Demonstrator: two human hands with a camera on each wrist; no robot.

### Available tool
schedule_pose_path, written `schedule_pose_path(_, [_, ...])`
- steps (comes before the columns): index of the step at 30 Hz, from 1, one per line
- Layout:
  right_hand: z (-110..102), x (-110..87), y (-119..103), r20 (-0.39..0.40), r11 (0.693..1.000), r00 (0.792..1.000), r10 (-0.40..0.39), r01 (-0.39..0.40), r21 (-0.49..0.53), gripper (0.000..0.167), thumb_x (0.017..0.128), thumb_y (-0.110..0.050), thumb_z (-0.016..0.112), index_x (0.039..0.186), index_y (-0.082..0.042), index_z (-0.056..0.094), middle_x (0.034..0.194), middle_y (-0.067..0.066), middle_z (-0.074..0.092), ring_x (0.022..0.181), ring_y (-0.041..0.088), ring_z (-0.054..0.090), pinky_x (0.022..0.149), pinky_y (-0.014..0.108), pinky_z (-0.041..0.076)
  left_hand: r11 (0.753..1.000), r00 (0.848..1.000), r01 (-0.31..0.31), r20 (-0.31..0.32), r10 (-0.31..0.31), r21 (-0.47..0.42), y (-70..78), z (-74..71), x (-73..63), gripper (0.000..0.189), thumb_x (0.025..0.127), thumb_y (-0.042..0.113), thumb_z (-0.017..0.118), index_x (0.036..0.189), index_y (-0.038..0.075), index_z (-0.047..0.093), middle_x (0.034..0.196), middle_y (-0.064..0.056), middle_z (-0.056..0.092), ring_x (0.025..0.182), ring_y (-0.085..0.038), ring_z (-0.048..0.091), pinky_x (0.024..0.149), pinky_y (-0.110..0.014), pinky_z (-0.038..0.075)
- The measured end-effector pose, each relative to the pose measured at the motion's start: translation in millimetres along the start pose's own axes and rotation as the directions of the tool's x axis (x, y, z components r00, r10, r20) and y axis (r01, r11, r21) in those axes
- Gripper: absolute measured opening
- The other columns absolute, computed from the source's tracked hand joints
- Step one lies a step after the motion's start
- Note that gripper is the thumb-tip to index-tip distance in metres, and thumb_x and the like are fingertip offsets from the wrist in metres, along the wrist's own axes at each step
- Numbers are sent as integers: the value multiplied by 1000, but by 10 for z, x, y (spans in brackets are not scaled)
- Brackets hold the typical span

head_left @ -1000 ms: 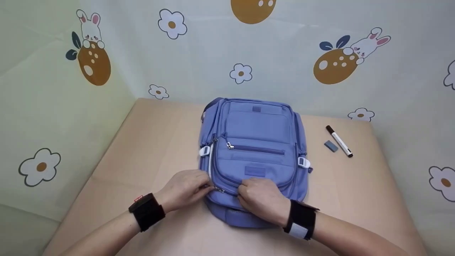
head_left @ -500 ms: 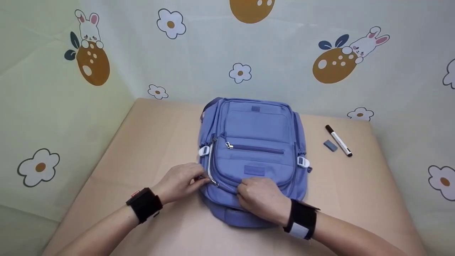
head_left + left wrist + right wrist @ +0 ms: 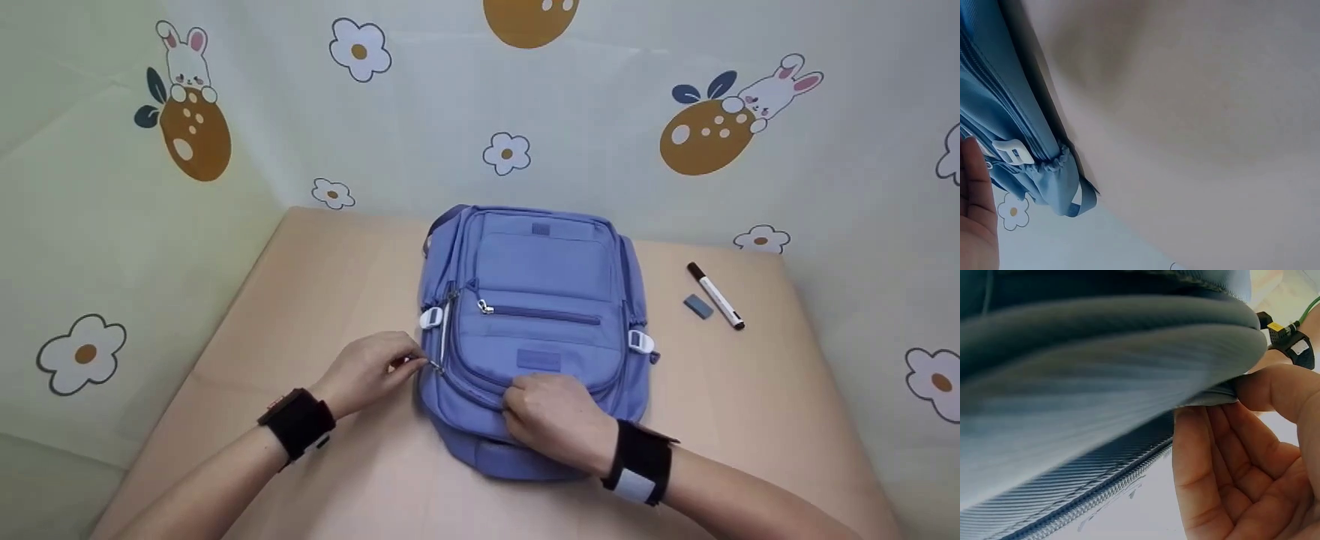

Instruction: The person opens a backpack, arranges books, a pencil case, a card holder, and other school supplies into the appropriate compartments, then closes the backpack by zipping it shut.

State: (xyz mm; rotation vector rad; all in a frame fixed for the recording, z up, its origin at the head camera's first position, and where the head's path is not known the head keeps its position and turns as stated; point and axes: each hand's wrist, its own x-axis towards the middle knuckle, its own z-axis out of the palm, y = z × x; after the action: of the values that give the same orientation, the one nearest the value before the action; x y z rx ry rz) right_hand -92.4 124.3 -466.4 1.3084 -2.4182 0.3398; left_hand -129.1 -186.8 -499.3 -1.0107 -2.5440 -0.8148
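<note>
A blue-purple backpack (image 3: 551, 262) lies front side up on the table. At its left edge my left hand (image 3: 367, 373) pinches a zipper pull (image 3: 436, 367) between thumb and fingers. Above that pull the zipper shows a narrow pale gap, while below it the seam runs together. My right hand (image 3: 559, 420) grips the fabric at the bag's lower front, below the label patch (image 3: 538, 360). The right wrist view shows thumb and fingers (image 3: 1193, 461) pinching the fabric edge. Only part of the left hand (image 3: 978, 202) enters the left wrist view, and the pull is hidden there.
Right of the backpack lie a black-capped white marker (image 3: 716, 296) and a small grey-blue block (image 3: 698, 306). White buckles (image 3: 431, 318) sit on both sides of the bag. A patterned cloth (image 3: 420, 97) stands behind the beige table (image 3: 337, 270).
My left hand has moved up and to the left along the bag's edge with the zipper pull, and the pale gap has become shorter. The right hand has stayed in place.
</note>
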Motion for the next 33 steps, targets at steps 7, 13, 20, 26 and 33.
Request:
schedule_pose_path(7, [-1,11,-4,14,1000,1000,17,-17,9,27,82,-10,70,63,-16,53,62,-5,52,54,16,55,48,32,46,996,997,55,55,-51,-70,82,7,-22,19,90,4,72,107,12,73,95,3,70,79,-8,62,70,-26,54])
schedule_pose_path(13, [8,32,-24,51,999,998,39,-38,-3,22,83,-11,68,66,-16,55,65,-5,53,56,16,56,49,33,46,996,995,74,71,-70,-54,105,35,-29,14,89,16,80,100,13,72,88,4,63,76,-8,58,67,-27,53])
schedule_pose_path(20, [19,136,-97,103,998,994,20,-13,-66,19,84,-17,72,72,-14,59,70,-4,55,60,18,57,46,34,46,998,996,53,69,-50,-44,138,46,-23,15,89,14,80,103,13,75,92,5,66,79,-7,59,71,-29,54])
schedule_pose_path(26, [67,281,-160,145,986,989,-20,44,-160,19,86,-26,75,77,-12,65,72,-1,58,60,18,58,46,33,46,998,998,41,48,-39,-37,156,59,-25,11,91,18,79,100,16,75,91,7,65,79,-6,57,70,-28,52])
schedule_pose_path(33, [103,373,-206,154,963,986,-58,96,-252,18,83,-20,72,69,-14,61,63,-2,56,52,16,55,39,34,42,999,999,-9,39,8,31,154,52,-1,10,90,17,79,100,17,74,92,7,68,83,-8,62,73,-29,54])
